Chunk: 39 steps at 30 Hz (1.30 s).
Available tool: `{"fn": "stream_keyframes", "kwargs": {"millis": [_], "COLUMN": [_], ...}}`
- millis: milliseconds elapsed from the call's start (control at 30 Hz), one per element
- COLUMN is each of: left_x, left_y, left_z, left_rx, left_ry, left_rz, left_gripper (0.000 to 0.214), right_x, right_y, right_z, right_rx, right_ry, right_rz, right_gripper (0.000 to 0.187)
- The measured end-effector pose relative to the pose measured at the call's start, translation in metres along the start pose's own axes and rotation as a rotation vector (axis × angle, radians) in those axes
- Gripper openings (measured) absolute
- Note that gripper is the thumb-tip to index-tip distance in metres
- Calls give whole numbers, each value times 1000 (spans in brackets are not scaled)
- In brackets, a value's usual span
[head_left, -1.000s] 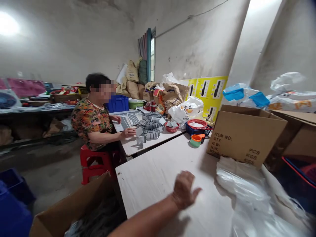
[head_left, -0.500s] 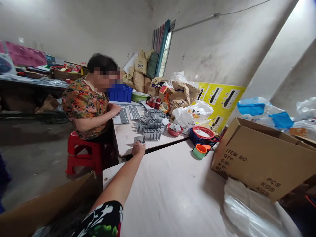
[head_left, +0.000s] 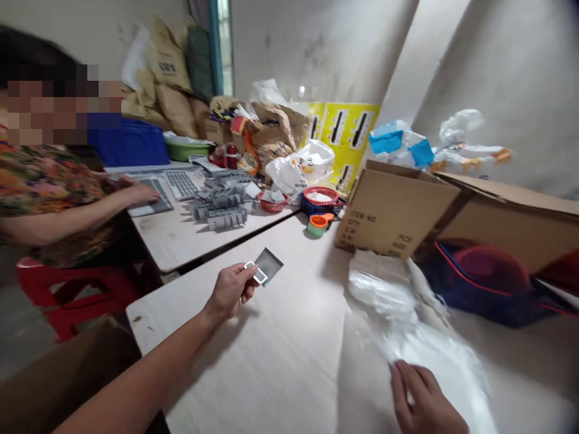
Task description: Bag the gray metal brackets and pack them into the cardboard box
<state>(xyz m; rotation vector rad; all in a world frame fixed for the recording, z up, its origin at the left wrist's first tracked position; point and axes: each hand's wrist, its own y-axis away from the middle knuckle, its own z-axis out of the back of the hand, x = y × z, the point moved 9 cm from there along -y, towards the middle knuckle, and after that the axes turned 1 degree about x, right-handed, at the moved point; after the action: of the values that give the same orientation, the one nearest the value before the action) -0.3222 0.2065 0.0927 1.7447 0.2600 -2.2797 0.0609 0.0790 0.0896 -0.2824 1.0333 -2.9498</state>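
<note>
Gripping grey piece (head_left: 266,264) w/ L hand (head_left: 228,292) — R hand (head_left: 423,398) on plastic sheet (head_left: 434,355)

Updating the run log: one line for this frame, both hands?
left hand: holds small grey flat piece | right hand: on clear plastic film

The plastic sheeting (head_left: 398,319) is glossy, the cardboard box (head_left: 389,211) matt, the tabletop (head_left: 253,367) smooth.

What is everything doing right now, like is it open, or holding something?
Left hand: pinching a small grey flat piece, lifted above the table
Right hand: fingers on clear plastic sheeting, not gripping tightly
Cardboard box: flaps open
Red basket: holding something white
Co-worker's hand: resting on a grey sheet
</note>
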Motion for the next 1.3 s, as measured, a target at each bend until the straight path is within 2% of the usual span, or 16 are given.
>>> {"fn": "stream_keyframes", "kwargs": {"millis": [67,133,200,267,367,467,600,733,967,1300], "left_x": [-6,-13,-22,-29,-31,-29,-22,-13,-3,12], "left_y": [54,109,156,191,220,229,222,210,205,202], "left_z": [-41,-71,-93,-109,-128,-144,-155,-152,-147,-134], "left_rx": [263,467,648,787,903,940,895,796,678,560], "left_ry": [287,379,400,391,339,305,311,288,361,527], "left_rz": [79,199,280,340,416,446,446,445,478,476], "left_gripper": [30,29,30,30,29,27,27,28,33,32], "right_x": [-2,-4,-5,-2,5,15,29,37,49,52], "right_y": [2,3,4,3,3,4,7,8,9,17], "right_z": [-5,-6,-4,-2,5,10,13,17,31,29], "right_rx": [39,64,68,82,66,50,32,10,-65,-121], "right_ry": [72,106,133,129,116,105,49,11,-93,-259], "right_rz": [12,12,-2,12,56,104,178,228,298,341], "right_gripper": [27,26,27,27,26,23,20,20,18,19]}}
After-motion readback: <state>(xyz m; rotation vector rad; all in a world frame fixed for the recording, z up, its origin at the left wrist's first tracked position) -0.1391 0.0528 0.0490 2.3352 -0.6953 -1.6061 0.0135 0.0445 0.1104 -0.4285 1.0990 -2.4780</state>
